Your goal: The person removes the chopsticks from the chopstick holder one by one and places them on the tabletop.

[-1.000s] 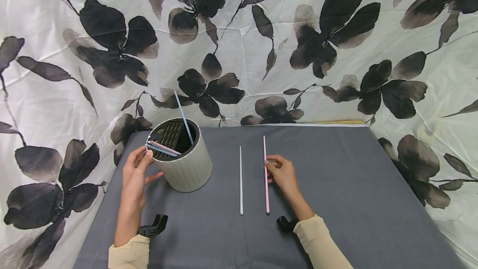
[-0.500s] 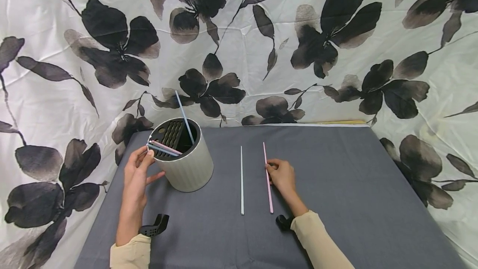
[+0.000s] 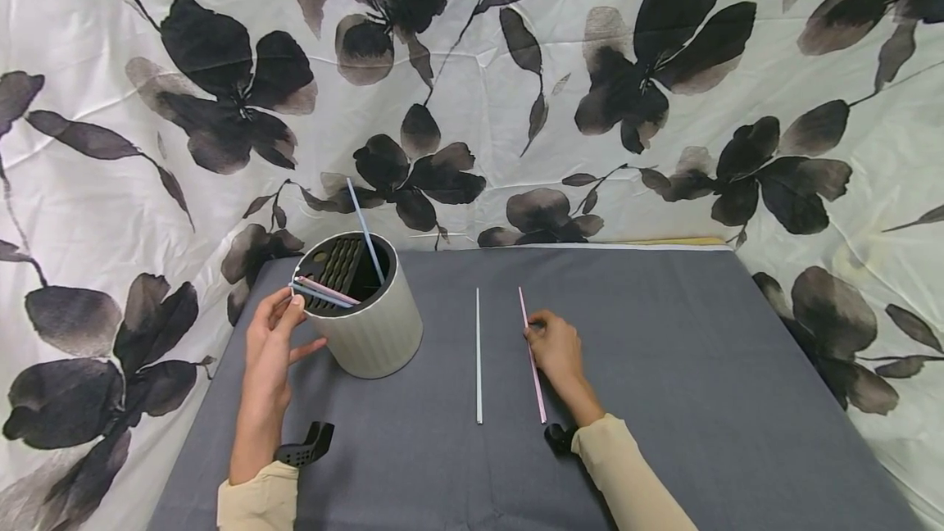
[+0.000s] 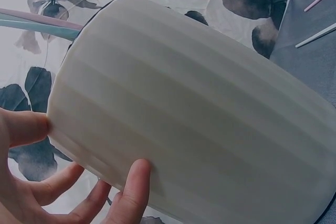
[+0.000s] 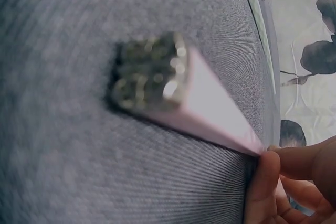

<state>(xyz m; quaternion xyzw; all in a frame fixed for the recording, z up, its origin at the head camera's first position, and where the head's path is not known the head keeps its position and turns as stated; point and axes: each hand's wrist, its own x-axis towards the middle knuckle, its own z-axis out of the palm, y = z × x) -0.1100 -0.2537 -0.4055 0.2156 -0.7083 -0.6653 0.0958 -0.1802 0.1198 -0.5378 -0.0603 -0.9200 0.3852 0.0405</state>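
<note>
My left hand [image 3: 269,351] holds the rim of a ribbed white utensil holder [image 3: 376,342]; in the left wrist view the thumb is at the rim and one fingertip touches the side wall. Out of the holder stick a tall blue chopstick [image 3: 363,228] and, lower at the left rim, a pink chopstick [image 3: 317,285] beside another blue chopstick [image 3: 335,299]. My right hand [image 3: 556,351] pinches a second pink chopstick [image 3: 538,392] lying slanted along the cloth. Its thick, square, glittery end [image 5: 149,72] faces the right wrist camera. Left of it lies a white chopstick [image 3: 478,359].
A dark grey cloth [image 3: 701,400] covers the table. Behind and at the sides hangs a white curtain with black flowers [image 3: 516,105]. Inside the holder is a black slotted insert [image 3: 335,265]. A yellow strip [image 3: 674,242] shows at the table's back edge.
My right hand has moved slightly down with the pink chopstick, whose near end has swung right, so it lies slanted. The left hand and the holder stay about the same.
</note>
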